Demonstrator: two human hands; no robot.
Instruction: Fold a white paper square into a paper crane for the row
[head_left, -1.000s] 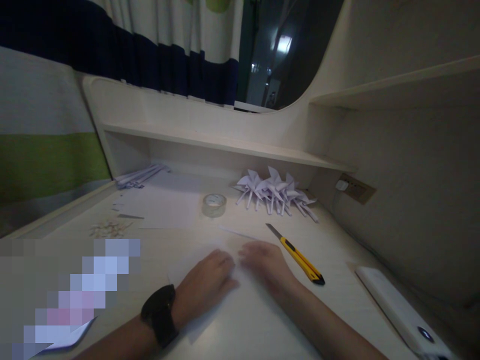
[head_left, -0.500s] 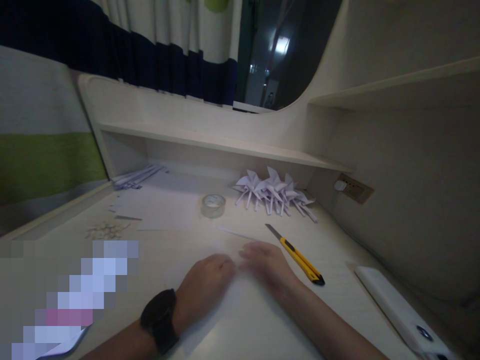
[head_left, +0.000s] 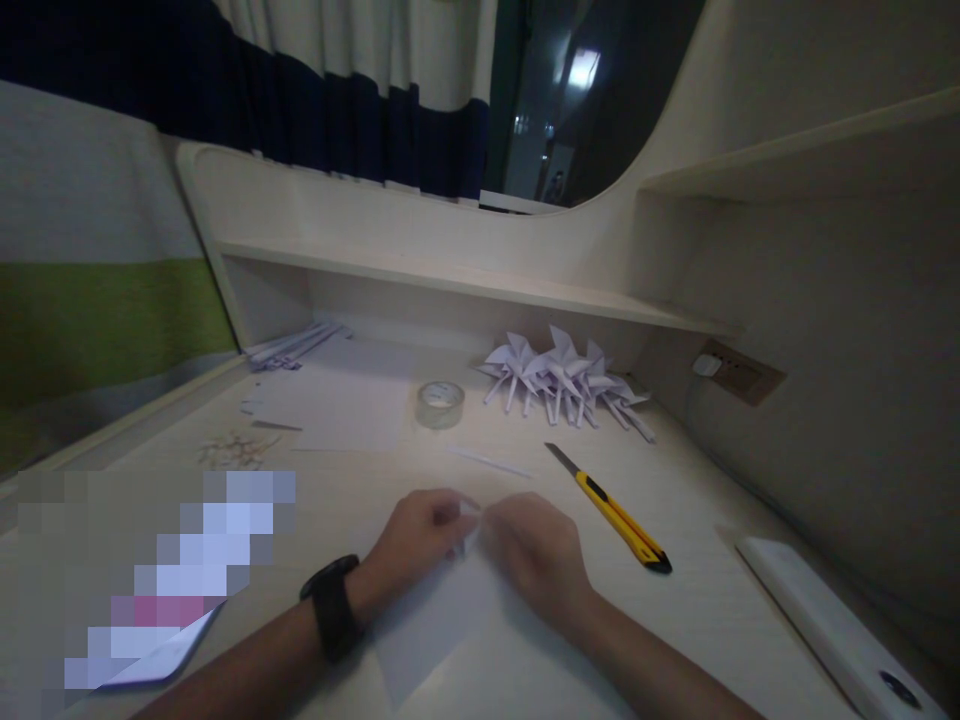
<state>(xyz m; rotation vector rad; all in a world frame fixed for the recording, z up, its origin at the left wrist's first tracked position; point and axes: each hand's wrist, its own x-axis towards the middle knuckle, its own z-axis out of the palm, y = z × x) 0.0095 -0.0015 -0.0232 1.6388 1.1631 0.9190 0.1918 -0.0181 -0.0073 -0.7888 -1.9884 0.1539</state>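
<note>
A white sheet of paper (head_left: 427, 645) lies on the desk in front of me, its far end at my fingers. My left hand (head_left: 416, 535), with a black watch (head_left: 334, 610) on the wrist, pinches that end between thumb and forefinger. Close against it, my right hand (head_left: 536, 550) has its fingers curled in at the same end of the sheet; motion blurs the fingertips. Just beyond both hands lies a thin paper strip (head_left: 491, 462). A yellow utility knife (head_left: 619, 515) with its blade out rests to the right of my right hand.
Behind the hands stands a roll of clear tape (head_left: 440, 408). Several paper pinwheels (head_left: 562, 370) are piled at the back right. Paper sheets (head_left: 352, 395) and rolled paper sticks (head_left: 296, 348) lie back left. A white oblong device (head_left: 825, 620) sits along the right wall, below a socket (head_left: 742, 372).
Both hands have closed in at the far end of the sheet, fingers now curled, and more of the sheet shows between the forearms. The view has shifted slightly left.
</note>
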